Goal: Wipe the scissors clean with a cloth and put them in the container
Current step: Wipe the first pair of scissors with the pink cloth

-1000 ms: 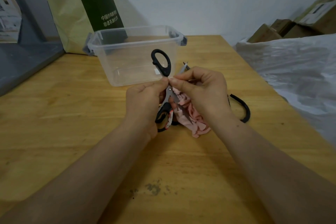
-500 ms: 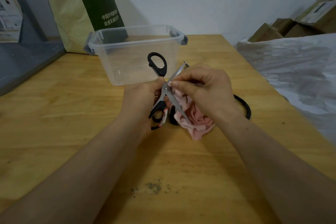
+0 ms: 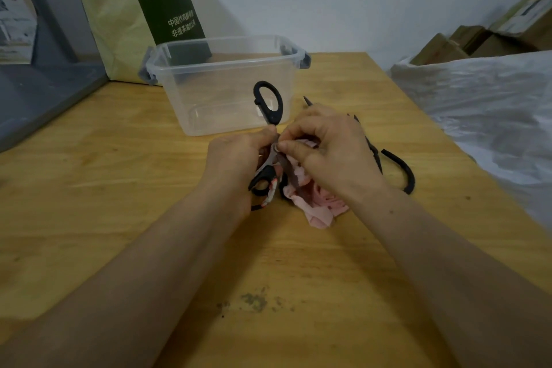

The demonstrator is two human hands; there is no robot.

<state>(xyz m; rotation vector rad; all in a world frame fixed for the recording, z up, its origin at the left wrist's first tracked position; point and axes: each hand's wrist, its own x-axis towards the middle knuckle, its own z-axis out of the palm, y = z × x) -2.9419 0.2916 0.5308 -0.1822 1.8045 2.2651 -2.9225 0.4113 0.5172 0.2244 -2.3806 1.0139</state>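
At the far left a green-and-yellow paper bag (image 3: 140, 15) leans against the wall, out of the way. Just in front of it stands the clear plastic container (image 3: 221, 84), lid off and with nothing in it that I can see — set close to the work, I take it, so the scissors can go straight in once they are clean.

The left hand (image 3: 236, 164) is closed around the black-handled scissors (image 3: 268, 104) near the pivot, holding them raised off the wooden table (image 3: 119, 188) with one handle loop pointing up in front of the container wall and the other loop down by the palm. That grip steadies the tool and leaves the metal exposed for wiping.

The right hand (image 3: 325, 155) meets it there, thumb and forefinger pinched shut on the pink cloth (image 3: 313, 203) and pressed to the blade by the pivot; the rest of the cloth hangs bunched below, touching the table. The wiping looks to be under way, not finished.

Behind the right hand lies a second pair of black scissors (image 3: 400, 167) on the table — waiting its turn, I would guess. Further right, crumpled plastic sheeting (image 3: 484, 104) covers something beside the table, with cardboard boxes (image 3: 478, 39) behind it.
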